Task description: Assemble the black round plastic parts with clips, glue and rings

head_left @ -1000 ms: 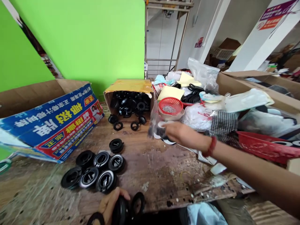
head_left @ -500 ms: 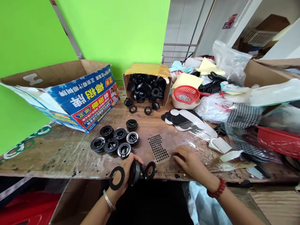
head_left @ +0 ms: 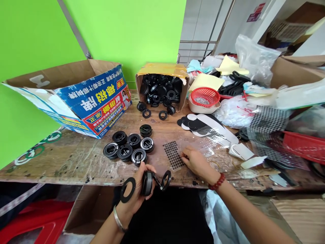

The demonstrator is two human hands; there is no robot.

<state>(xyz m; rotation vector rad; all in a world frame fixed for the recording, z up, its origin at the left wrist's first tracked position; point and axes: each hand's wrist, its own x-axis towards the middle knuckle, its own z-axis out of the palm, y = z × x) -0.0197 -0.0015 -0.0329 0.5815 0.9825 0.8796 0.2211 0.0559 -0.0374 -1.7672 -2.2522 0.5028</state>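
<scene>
The left hand grips black round parts; the right hand pinches the dotted sticker sheet on the worktop.

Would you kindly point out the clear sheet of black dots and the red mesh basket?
Clear sheet of black dots [head_left: 173, 155]: head view, middle of dot block.
Red mesh basket [head_left: 204, 103]: head view, front rim.

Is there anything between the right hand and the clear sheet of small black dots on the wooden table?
Nothing visible. The right hand rests its fingertips at the right edge of the clear sheet of small black dots. The left hand holds black round plastic parts aside.
</scene>
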